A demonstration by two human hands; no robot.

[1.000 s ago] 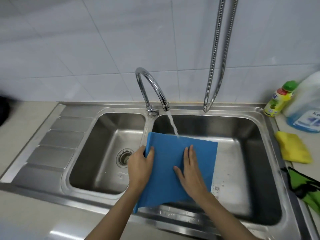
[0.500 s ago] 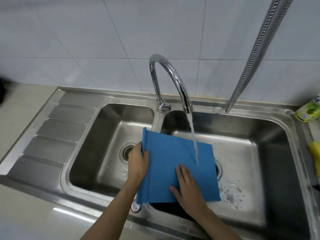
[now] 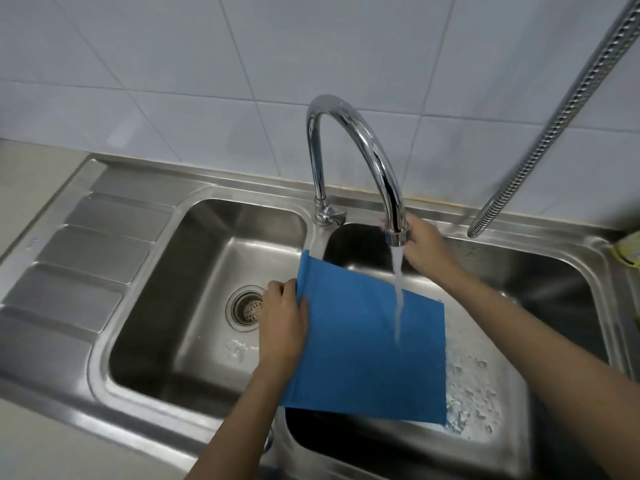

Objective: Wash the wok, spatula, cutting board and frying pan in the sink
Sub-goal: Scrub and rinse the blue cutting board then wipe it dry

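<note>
We hold the blue cutting board [image 3: 367, 341] tilted over the right basin of the sink [image 3: 568, 244], our left hand [image 3: 282, 327] gripping its left edge so the running water sheets off. Our right hand [image 3: 422, 245] curls around the faucet [image 3: 360, 147] spout, probably to aim it. Droplets and foam lie in that basin; the left one shows only its drain [image 3: 246, 308].

Counted: one blue cutting board [image 3: 367, 341], two sink basins [image 3: 194, 271], one tap [image 3: 353, 147], one hose [image 3: 554, 126], two hands [image 3: 282, 327].
</note>
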